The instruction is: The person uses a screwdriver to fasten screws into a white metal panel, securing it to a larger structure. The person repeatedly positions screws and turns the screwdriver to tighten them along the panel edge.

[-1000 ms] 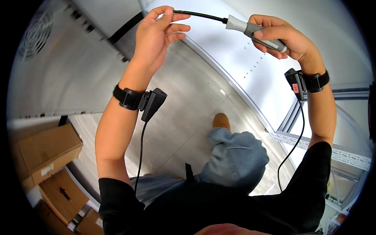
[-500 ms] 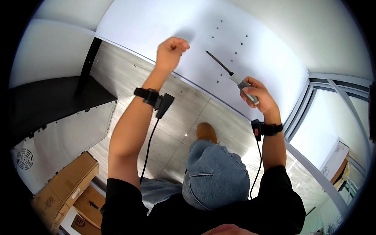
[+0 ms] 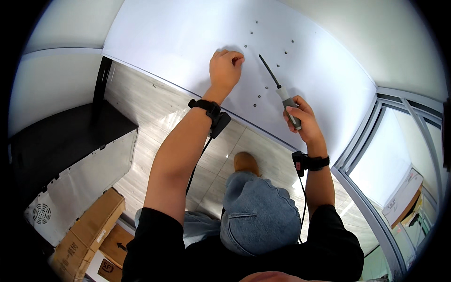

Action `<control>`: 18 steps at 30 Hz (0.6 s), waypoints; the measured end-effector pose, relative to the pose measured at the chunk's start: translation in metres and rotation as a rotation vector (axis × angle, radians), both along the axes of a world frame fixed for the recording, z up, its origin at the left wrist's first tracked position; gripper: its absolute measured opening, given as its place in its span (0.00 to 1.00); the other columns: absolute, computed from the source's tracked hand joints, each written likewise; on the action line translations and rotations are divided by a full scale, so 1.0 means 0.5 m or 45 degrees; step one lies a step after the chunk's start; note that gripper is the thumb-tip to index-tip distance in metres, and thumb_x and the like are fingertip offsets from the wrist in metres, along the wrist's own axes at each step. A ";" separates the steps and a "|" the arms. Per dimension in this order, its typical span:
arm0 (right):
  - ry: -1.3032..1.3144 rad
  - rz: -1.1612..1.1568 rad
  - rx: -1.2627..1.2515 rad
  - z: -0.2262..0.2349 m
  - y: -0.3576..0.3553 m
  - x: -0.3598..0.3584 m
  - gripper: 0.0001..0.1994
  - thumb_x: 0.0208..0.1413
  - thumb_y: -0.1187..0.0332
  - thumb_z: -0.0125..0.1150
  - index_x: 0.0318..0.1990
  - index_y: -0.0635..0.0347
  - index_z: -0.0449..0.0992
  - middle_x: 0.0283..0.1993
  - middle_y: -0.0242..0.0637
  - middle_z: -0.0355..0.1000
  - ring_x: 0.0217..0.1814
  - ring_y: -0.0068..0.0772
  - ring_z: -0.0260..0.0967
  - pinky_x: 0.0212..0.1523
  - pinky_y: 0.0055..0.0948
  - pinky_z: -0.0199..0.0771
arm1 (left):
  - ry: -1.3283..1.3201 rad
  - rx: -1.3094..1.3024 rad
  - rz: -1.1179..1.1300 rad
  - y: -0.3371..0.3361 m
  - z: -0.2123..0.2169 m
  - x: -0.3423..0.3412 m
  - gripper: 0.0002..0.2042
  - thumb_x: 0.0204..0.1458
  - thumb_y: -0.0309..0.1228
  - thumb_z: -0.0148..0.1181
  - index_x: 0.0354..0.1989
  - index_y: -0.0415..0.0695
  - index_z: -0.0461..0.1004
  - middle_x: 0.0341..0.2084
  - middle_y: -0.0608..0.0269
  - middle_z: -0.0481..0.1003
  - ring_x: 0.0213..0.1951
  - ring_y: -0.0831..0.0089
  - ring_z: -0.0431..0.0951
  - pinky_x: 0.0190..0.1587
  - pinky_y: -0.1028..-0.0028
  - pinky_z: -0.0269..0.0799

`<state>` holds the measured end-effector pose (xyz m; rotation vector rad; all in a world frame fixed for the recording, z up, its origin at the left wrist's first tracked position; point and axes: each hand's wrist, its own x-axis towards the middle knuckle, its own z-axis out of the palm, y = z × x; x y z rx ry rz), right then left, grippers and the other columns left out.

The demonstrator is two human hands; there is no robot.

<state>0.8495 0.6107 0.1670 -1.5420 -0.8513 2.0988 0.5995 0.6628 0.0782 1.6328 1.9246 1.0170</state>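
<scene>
My right hand (image 3: pixel 302 119) is wrapped round the grey and white handle of a screwdriver (image 3: pixel 287 102). Its dark shaft points up and to the left, over the white tabletop (image 3: pixel 169 40). Left of the screwdriver tip, my left hand (image 3: pixel 227 68) is closed above the table, thumb and fingertips pinched together. Whatever it may hold is too small or hidden to see. Several small dark pieces, looking like screws, lie in loose rows on the tabletop, among them one small piece (image 3: pixel 278 66) to the right of the shaft.
Grey metal framing (image 3: pixel 364 132) borders the table on the right. To the left stand a black-topped cabinet (image 3: pixel 61 141) and cardboard boxes (image 3: pixel 89 223). Each wrist wears a black strap with a cabled device. A white panel rises behind the table.
My left hand has moved right, closer to the screwdriver tip, still pinched. The screwdriver in my right hand has turned steeper, and its tip has shifted right. The view has shifted slightly.
</scene>
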 end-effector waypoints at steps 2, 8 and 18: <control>0.015 0.011 0.009 0.000 0.002 -0.005 0.10 0.52 0.63 0.58 0.37 0.56 0.66 0.22 0.31 0.67 0.13 0.19 0.59 0.12 0.19 0.51 | 0.008 0.020 0.028 0.005 0.001 -0.002 0.03 0.44 0.25 0.64 0.29 0.42 0.80 0.24 0.62 0.75 0.30 0.67 0.72 0.34 0.71 0.69; 0.002 0.046 0.046 0.007 0.007 -0.018 0.10 0.52 0.64 0.58 0.37 0.57 0.66 0.22 0.31 0.66 0.13 0.19 0.59 0.13 0.20 0.51 | -0.041 0.137 0.015 0.005 0.008 0.001 0.06 0.43 0.25 0.65 0.32 0.43 0.79 0.23 0.62 0.75 0.29 0.68 0.71 0.33 0.72 0.69; -0.115 0.543 0.316 0.163 -0.010 -0.215 0.09 0.53 0.65 0.58 0.38 0.57 0.67 0.21 0.28 0.66 0.13 0.16 0.58 0.13 0.18 0.52 | -0.887 -0.079 0.243 -0.189 0.138 -0.183 0.09 0.57 0.31 0.53 0.40 0.40 0.76 0.31 0.63 0.77 0.30 0.75 0.74 0.34 0.76 0.70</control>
